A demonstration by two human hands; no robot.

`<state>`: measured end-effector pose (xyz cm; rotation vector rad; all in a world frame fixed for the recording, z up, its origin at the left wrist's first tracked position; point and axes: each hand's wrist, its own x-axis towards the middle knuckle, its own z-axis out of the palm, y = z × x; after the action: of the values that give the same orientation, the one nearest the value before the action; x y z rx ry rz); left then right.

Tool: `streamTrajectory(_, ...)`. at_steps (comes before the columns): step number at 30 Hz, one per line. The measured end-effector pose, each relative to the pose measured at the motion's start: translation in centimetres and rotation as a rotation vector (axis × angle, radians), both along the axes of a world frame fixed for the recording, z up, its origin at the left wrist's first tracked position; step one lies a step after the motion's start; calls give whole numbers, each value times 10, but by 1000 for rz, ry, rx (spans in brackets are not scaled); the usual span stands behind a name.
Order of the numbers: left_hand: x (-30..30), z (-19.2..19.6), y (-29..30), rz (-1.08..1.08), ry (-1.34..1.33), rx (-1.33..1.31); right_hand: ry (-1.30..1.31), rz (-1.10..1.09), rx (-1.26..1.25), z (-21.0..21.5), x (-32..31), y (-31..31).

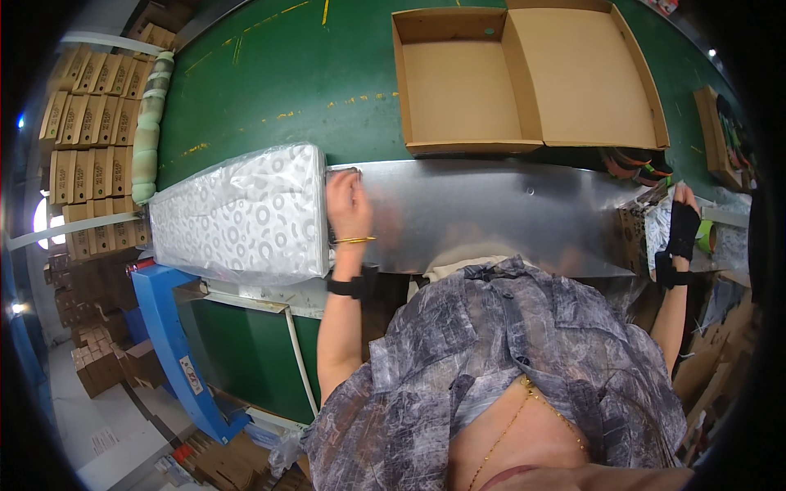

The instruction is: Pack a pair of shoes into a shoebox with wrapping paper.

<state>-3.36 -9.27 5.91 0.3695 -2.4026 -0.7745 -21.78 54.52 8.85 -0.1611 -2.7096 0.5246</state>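
Behind everything, a green table point(270, 90) with worn yellow markings; along its near side, a bare metal surface point(491, 213). Beyond the far edge of that surface, right of its middle, a cardboard box point(463, 90) with its lid folded back. Off to the left, stacked rows of brown boxes point(94, 123).

At the left end of the surface, a stack of patterned sheets point(246, 217), paper by the look of it, in loose clear plastic. Close by its right edge, near the far left corner of the surface, the left hand point(350, 204), with bent fingers; no telling whether clamped on a sheet or merely resting there. By the right end of the surface, well apart from the left, the right hand point(684, 217) in a black wrap, next to pale crumpled wrapping point(657, 225); grip likewise unclear.

For a clean pick at the stack, probably best to free a single sheet at the corner with a light fingertip rub, then peel low and slowly, for fear of tears or doubles. Mind the gold bracelet point(356, 240) near the plastic, as a possible snag.
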Motion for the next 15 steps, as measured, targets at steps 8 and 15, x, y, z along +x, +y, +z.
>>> streamTrajectory(8,76,-52,-164,507,-297,-151,37,483,-188,59,-25,-245)
streamTrajectory(15,82,-42,-153,578,-925,-113,-566,1115,137,20,-20,-365)
